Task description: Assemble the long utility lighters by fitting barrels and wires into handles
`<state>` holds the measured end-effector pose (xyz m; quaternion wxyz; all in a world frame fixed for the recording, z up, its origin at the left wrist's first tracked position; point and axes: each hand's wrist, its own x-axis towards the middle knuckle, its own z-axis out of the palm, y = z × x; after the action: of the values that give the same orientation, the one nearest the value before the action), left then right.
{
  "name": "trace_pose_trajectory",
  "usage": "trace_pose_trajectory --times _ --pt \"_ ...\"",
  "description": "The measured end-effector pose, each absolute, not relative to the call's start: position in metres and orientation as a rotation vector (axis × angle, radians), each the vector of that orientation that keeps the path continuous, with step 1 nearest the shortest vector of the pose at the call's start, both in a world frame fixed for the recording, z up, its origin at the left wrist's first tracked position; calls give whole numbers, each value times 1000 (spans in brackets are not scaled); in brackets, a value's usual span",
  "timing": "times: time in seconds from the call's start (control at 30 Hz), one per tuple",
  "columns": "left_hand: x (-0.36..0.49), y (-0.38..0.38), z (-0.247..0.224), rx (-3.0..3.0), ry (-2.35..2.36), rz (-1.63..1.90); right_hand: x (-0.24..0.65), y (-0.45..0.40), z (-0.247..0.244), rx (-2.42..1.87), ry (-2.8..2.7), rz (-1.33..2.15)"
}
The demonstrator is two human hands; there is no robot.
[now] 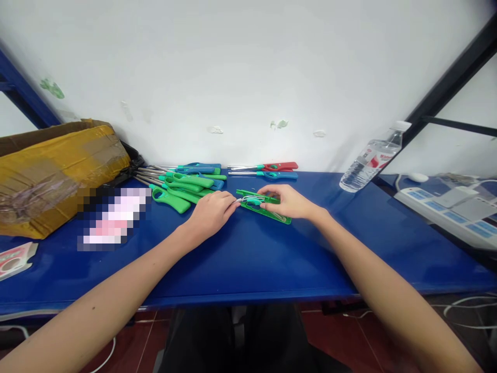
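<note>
An opened green lighter handle (pixel 280 216) lies on the blue table, its inside showing. Within it sit a teal trigger part (pixel 254 200) and thin white wires (pixel 245 198) that run out at the left end. My right hand (pixel 289 202) grips the handle from the right, thumb on the near side and fingers on the far side. Thumb and fingertips of my left hand (pixel 215 211) are pinched on the wires' left end; what else lies between them is hidden. Just beyond my left hand is a pile of green and blue long-necked lighters (pixel 186 184).
Red (pixel 281 166) and blue lighters (pixel 280 175) lie by the wall. A taped cardboard box (pixel 62 176) stands left, near a blurred-out item (pixel 116 215). A water bottle (pixel 370 160) leans at the right, before a white power strip (pixel 446 215). The table's front edge (pixel 248 299) is close.
</note>
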<state>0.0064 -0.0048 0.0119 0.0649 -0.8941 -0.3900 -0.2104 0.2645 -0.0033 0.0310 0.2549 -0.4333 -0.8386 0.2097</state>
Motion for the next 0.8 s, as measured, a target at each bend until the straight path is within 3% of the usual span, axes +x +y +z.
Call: trace_pose_trajectory --times 0.8 --pt "2 -5 20 -2654 -1018 -803 261 -8 34 -1185 -2143 740"
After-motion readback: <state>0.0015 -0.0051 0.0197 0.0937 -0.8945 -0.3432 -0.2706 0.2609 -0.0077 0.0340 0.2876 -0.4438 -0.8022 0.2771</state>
